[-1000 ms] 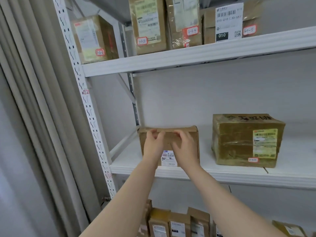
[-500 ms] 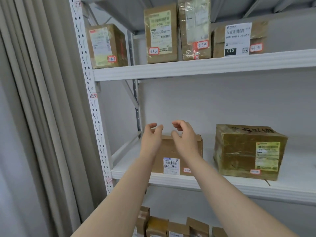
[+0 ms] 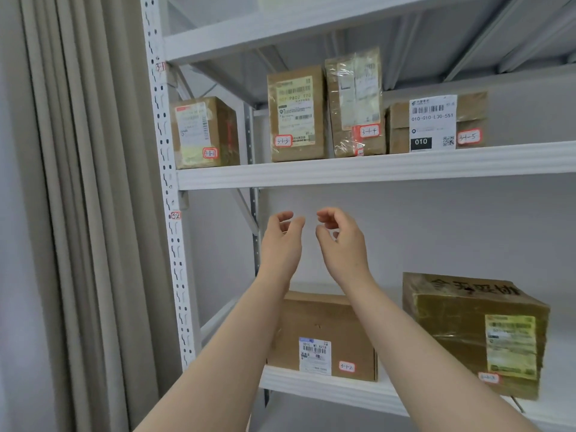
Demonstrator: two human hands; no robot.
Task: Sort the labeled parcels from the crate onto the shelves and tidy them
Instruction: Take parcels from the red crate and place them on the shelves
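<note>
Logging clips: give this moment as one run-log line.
left hand: open, empty | right hand: open, empty | box 3-1-2: on lower shelf, untouched | upper shelf: gap between 3-1-1 and 3-1-3

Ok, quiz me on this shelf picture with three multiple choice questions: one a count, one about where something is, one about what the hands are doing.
1. How many parcels stand on the upper shelf?
A. Two
B. Six
C. Four

2. Where is the small box tagged 3-1-2?
A. On the lower shelf, left of the big taped box
B. On the upper shelf, at its right end
C. On top of the big taped box

3. What are the left hand and right hand doing?
A. Gripping the small box
B. Raised in the air, holding nothing
C. Pressing on the upper shelf

Answers:
1 C, four tagged parcels stand in a row there.
2 A, it stands at the lower shelf's left end, with a gap between it and the big taped box.
3 B, both hands hang above the small box with loosely curled fingers, touching nothing.
</note>
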